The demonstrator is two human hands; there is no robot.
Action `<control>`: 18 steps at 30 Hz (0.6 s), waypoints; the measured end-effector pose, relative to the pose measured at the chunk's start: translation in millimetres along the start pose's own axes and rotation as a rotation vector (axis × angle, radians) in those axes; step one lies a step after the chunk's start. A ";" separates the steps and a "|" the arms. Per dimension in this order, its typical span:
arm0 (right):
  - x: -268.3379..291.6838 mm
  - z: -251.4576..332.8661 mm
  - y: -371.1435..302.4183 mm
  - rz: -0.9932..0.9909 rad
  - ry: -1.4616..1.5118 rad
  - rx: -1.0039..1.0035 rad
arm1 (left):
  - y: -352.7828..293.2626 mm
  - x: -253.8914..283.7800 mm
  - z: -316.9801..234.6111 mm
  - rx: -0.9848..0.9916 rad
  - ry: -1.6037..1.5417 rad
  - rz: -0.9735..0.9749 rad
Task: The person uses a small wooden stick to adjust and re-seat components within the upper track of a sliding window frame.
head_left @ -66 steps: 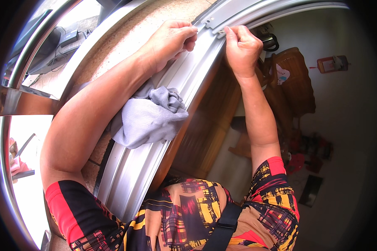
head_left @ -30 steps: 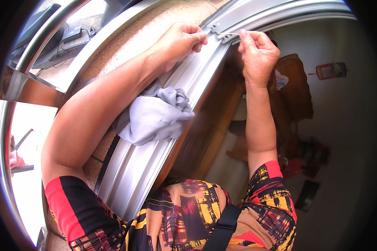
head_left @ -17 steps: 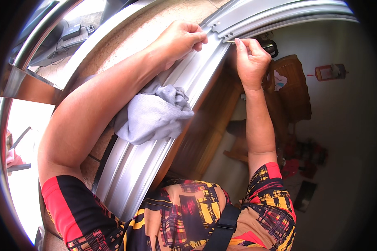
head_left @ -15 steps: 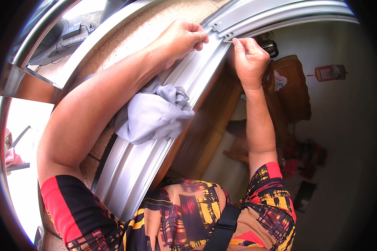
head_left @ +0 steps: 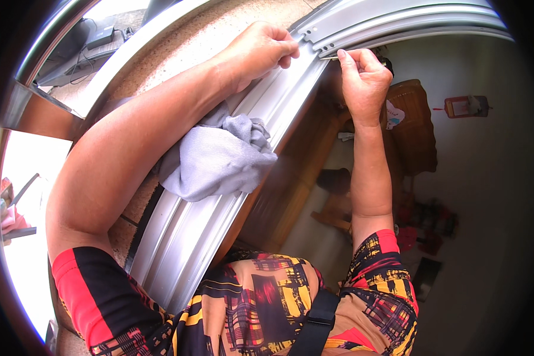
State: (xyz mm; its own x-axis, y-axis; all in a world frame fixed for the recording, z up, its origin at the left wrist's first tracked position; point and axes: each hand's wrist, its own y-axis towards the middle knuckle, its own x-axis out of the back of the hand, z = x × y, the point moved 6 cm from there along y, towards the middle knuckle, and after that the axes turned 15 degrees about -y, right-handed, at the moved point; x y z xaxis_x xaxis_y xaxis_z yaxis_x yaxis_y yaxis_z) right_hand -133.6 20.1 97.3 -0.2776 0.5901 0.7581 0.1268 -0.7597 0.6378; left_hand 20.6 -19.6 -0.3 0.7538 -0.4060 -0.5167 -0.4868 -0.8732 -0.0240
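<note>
A silvery metal window track [head_left: 187, 243] runs from the lower left up to the top right, with grooves along it. Near the track's far corner my right hand [head_left: 366, 80] pinches a thin yellowish stick [head_left: 330, 57], toothpick-like, whose tip points at the corner joint. My left hand [head_left: 260, 50] is curled closed over the outer side of the track, to the left of the joint; whatever its fingertips may hold does not show. A crumpled grey cloth [head_left: 222, 157] lies across the track below my left forearm.
Small dark holes mark the corner joint [head_left: 323, 47]. Outside the track is a speckled stone ledge [head_left: 166, 65], with a metal rail [head_left: 56, 41] and dark devices [head_left: 101, 32] beyond. On the room side, wooden furniture [head_left: 409, 130] stands below, and a red-framed item [head_left: 466, 107] shows farther right.
My right hand has shifted slightly right, drawing the stick a little away from the corner. My left hand has moved only slightly. The cloth stays on the track.
</note>
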 end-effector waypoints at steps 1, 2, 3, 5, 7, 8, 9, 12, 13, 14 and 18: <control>0.2 -0.5 0.7 0.000 -0.012 -0.003 | 0.4 0.1 0.0 -0.006 0.000 0.005; 0.7 -1.4 1.1 0.001 -0.024 -0.005 | 0.7 0.3 -0.1 -0.013 0.000 0.010; 0.2 -2.5 1.1 0.003 -0.035 -0.007 | 0.9 0.2 0.1 -0.013 0.005 0.008; -1.5 -3.4 -1.0 0.021 -0.078 -0.003 | 1.4 -0.5 0.4 -0.013 0.015 0.005; -3.5 -4.1 -4.0 0.005 -0.117 0.024 | 1.8 0.1 1.1 -0.015 0.016 -0.002; -5.5 -4.5 -5.7 -0.019 -0.134 0.049 | 1.9 0.5 1.4 -0.015 0.017 -0.005; -7.1 -5.3 -7.9 -0.044 -0.152 0.072 | 1.6 0.1 0.9 -0.012 0.018 -0.004; -17.6 -11.9 -15.9 -0.076 -0.125 0.109 | 1.3 -0.7 -0.1 -0.006 0.017 -0.002; -19.6 -13.2 -18.1 -0.091 -0.109 0.131 | 1.5 -0.5 0.1 -0.007 0.015 -0.002; -19.1 -13.7 -19.4 -0.096 -0.107 0.154 | 1.9 -0.6 0.1 -0.008 0.013 -0.002; -14.1 -17.2 -22.3 -0.006 0.128 -0.059 | 0.7 -0.2 -0.1 -0.007 0.012 0.002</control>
State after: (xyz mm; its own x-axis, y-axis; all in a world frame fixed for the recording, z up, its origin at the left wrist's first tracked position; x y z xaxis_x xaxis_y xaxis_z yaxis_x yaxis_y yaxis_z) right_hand -149.0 24.0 70.0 -0.3982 0.5581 0.7280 0.0697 -0.7729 0.6307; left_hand 20.1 -20.2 0.0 0.7578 -0.4110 -0.5068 -0.4852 -0.8742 -0.0165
